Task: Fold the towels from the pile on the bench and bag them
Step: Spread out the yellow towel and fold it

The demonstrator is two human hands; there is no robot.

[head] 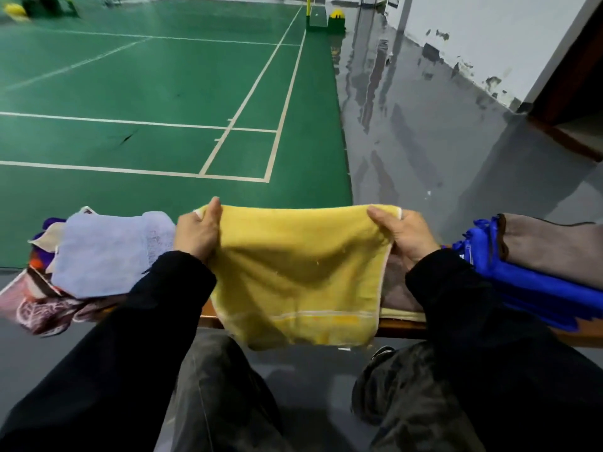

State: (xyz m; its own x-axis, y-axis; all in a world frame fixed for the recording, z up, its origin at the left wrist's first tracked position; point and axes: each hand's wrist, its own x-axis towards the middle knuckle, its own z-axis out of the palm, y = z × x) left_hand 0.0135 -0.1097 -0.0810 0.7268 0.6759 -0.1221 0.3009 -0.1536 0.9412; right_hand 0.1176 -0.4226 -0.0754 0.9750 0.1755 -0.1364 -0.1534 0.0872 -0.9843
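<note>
One yellow towel (300, 272) stretched out over the wooden bench (401, 327), pinched at its two far corners — left hand (195, 234) on one, right hand (408, 234) on the other, thumbs on top, near edge drooping off the bench front. Two heaps flanking it: left, a loose pile (65, 282) topped by one pale lilac towel (107, 252); right, a blue bag (528, 288) with one brown towel (551, 246) lying on it. Two dark sleeves, two knees below.
</note>
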